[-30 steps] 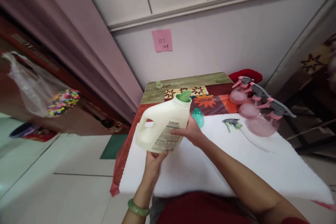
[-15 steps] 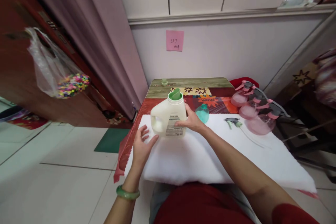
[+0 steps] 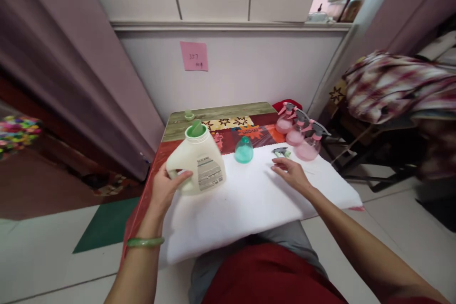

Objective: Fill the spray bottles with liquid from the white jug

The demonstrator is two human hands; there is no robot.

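My left hand, with a green bangle at the wrist, grips the handle of a cream jug that has a green spout in its uncapped neck. The jug leans slightly to the left over the white cloth. My right hand holds nothing, its fingers apart, just in front of a grey and green spray head. Between the jug and that hand stands a round bottle of teal liquid without a sprayer.
Three pink spray bottles stand at the right of the table. A small green cap sits at the back left. Plaid fabric lies at the right, and a pink note is on the wall.
My left hand has closed on the jug's handle. My right hand has let go of the jug and moved right, towards the spray head. The view has turned to the right.
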